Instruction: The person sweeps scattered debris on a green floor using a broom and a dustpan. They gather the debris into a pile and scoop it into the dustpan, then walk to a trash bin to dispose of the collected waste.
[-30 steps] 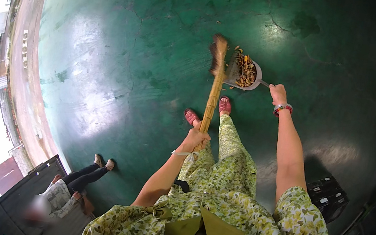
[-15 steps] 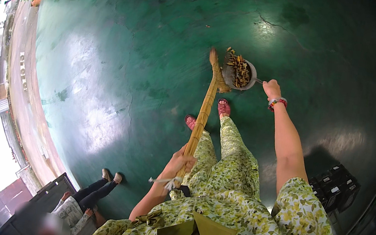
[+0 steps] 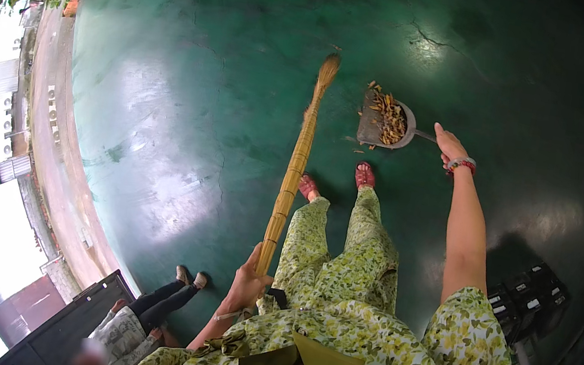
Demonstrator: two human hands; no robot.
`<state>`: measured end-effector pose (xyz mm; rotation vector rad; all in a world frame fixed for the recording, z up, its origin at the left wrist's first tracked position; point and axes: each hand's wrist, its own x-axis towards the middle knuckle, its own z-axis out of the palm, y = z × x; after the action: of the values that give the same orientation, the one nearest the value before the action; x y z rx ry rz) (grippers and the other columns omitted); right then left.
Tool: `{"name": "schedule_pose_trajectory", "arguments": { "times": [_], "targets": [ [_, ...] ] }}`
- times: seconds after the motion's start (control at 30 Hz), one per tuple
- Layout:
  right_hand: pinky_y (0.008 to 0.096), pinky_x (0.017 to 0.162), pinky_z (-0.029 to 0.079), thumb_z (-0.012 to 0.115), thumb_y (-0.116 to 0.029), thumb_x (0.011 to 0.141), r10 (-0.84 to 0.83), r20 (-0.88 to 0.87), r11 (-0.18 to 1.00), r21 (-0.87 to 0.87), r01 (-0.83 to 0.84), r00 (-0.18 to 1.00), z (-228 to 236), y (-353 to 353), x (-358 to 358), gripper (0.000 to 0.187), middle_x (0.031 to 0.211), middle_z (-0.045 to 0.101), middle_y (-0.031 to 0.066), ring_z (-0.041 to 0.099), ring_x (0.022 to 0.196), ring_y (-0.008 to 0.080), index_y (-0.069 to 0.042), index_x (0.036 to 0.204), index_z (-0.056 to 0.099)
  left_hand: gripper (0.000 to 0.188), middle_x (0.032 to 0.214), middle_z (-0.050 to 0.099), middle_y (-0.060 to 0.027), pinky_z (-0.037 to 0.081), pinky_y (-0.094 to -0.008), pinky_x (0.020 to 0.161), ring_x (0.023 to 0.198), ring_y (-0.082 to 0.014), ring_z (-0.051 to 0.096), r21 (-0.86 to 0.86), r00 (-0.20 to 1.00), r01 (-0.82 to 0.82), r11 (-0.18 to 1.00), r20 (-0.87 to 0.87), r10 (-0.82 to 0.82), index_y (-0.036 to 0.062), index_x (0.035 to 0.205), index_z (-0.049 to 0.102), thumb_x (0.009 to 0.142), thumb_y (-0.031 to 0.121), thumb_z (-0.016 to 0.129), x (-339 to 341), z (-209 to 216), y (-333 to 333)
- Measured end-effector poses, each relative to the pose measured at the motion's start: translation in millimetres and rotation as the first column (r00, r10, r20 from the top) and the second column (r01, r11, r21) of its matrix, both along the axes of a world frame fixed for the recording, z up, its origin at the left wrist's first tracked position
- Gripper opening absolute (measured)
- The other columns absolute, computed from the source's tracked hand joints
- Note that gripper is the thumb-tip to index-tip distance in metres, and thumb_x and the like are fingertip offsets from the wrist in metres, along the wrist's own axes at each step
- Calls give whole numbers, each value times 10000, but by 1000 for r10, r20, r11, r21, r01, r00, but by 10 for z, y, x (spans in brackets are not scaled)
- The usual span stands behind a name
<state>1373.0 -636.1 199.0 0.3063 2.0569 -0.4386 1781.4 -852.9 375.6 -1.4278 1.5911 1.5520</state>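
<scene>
My left hand (image 3: 247, 280) is wrapped around the lower handle of a long straw broom (image 3: 288, 189). Its bristle end points away from me, to the left of a grey dustpan (image 3: 370, 129) and apart from it. Inside the pan lies a heap of dry brown and yellow leaves (image 3: 392, 120). The pan's thin handle is gripped by my right hand (image 3: 450, 146), which has beaded bracelets at the wrist. A few leaf bits (image 3: 358, 151) lie on the floor by the pan's near edge.
Green glossy floor (image 3: 259, 102) with cracks surrounds my feet in red sandals. Black crates (image 3: 528, 297) stand at right. At lower left, a person (image 3: 124, 335) sits beside a dark bench-like surface (image 3: 62, 333). A bright opening with a paved strip lies along the left.
The broom has swung left, away from the dustpan's mouth, and its bristles point farther out. The dustpan and my right hand have shifted slightly right and nearer in the view.
</scene>
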Motion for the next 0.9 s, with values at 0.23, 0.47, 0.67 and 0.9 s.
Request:
{"name": "schedule_pose_trajectory", "arguments": {
  "times": [0.23,0.47,0.67,0.9],
  "targets": [
    [346,473,405,212,-548,830,-33,-201,996,72,48,979,205,-101,-34,623,658,541,137,524,498,222,-9,947,503,701,612,376,20,331,-198,375,440,-68,384,265,954,-281,922,-31,299,126,1302,261,670,-30,521,-263,-351,-952],
    [409,640,437,424,-312,835,382,-760,923,342,-176,526,318,-416,121,331,884,558,152,560,764,295,-100,1088,444,757,611,458,-28,364,-241,359,411,-106,420,20,981,-88,996,-170,90,138,1327,191,668,-58,507,-540,-1178,-1604],
    [407,575,408,587,-122,715,319,-687,924,74,-374,653,-682,-1168,401,218,734,515,133,529,691,328,-68,837,414,783,751,580,-107,445,-295,444,515,-170,545,-271,995,62,961,-57,-80,179,1330,178,657,-39,514,-847,-2170,-1735],
    [391,647,447,576,-93,718,396,-467,888,-27,-460,791,-2677,-1334,578,209,838,574,135,549,805,309,-65,912,501,776,930,576,-167,463,-412,595,717,-348,579,-581,894,434,688,184,-408,260,1315,175,660,-25,477,-91,-3494,-2109]
  ]
}}
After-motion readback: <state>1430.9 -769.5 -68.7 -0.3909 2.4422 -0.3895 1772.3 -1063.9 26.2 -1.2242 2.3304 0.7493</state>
